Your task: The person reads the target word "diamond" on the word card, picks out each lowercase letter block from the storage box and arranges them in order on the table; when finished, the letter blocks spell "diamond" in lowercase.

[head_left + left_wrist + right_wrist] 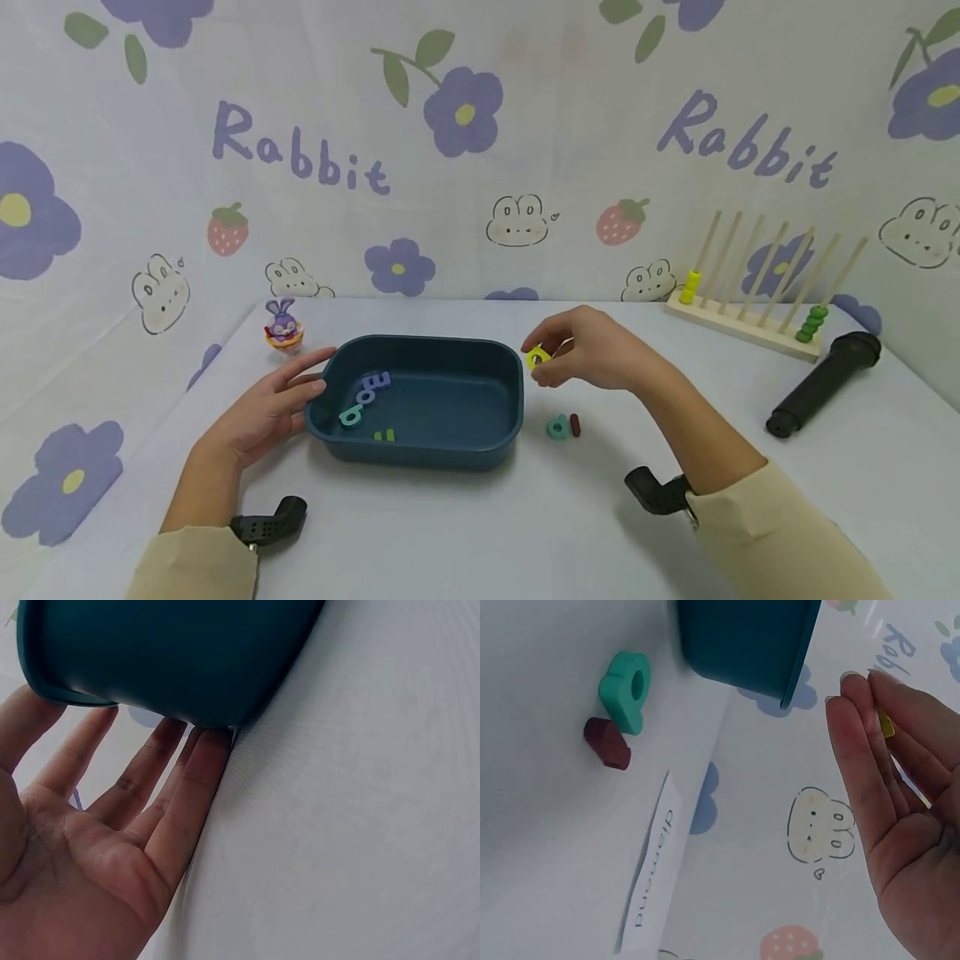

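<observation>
A dark teal basin (427,454) stands mid-table. My left hand (272,404) rests on its left end, fingers extended along the outer wall and thumb at the rim; the left wrist view shows the fingertips against the wall (172,667). Beside the basin's right end, my right hand (592,348) pinches a small yellow letter (537,357), mostly covered by fingers in the right wrist view. Inside the basin lie a purple m (377,381), a purple o (365,397), a teal letter (350,416) and a partly hidden green letter (385,436).
On the table right of the basin lie another teal letter (627,690) and a dark red piece (607,742). A paper strip (651,870) reads "diamond". A rabbit figurine (283,327) stands back left; a wooden peg rack (742,327) and a black cylinder (823,385) are at right.
</observation>
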`<control>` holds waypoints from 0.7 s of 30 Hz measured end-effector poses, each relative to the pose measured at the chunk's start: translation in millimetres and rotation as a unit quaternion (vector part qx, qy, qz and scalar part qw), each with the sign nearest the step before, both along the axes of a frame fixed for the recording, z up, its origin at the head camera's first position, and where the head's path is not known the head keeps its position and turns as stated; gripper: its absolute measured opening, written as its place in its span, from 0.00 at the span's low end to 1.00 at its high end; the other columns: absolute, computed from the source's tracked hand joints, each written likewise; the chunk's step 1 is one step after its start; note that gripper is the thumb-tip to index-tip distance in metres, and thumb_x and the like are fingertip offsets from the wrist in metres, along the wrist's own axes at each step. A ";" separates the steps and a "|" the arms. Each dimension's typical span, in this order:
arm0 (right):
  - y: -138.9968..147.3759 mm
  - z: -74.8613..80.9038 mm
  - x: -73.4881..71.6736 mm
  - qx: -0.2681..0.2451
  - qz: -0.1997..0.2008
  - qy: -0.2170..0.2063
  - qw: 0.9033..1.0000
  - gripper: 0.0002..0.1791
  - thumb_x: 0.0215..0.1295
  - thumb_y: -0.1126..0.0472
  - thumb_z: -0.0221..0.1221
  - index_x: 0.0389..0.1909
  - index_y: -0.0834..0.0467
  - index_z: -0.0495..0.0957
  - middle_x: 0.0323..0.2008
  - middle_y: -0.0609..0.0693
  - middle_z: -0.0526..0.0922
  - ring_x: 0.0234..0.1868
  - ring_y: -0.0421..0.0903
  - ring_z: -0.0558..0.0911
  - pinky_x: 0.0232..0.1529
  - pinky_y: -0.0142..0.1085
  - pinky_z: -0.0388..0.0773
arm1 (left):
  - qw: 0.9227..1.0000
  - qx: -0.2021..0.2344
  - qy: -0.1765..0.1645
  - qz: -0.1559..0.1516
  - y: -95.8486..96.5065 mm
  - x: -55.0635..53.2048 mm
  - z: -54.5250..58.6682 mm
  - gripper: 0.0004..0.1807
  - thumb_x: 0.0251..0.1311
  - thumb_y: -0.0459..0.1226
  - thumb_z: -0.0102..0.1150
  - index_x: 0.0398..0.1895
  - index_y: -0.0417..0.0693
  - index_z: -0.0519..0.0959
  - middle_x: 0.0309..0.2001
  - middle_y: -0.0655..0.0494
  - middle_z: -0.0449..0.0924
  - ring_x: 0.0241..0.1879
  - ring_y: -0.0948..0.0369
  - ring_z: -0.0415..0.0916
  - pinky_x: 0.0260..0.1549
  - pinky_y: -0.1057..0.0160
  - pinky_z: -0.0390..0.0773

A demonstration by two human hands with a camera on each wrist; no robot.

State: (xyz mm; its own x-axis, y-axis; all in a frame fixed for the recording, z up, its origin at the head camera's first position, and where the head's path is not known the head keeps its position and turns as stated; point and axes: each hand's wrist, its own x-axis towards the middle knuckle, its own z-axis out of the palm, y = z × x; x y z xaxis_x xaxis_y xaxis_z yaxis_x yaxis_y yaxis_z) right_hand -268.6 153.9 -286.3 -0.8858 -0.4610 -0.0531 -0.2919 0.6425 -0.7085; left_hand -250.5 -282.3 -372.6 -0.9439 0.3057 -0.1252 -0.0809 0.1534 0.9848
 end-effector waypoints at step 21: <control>31.5 -18.7 19.7 0.047 -0.076 0.071 0.993 0.17 0.62 0.58 0.71 0.52 0.57 0.87 0.29 0.51 0.74 0.36 0.48 0.74 0.33 0.37 0.69 | 1.000 0.007 -0.002 -0.003 -2.0 -0.8 -0.5 0.35 0.78 0.45 0.52 0.83 0.61 0.54 0.81 0.41 0.51 0.61 0.67 0.75 0.56 0.67 0.81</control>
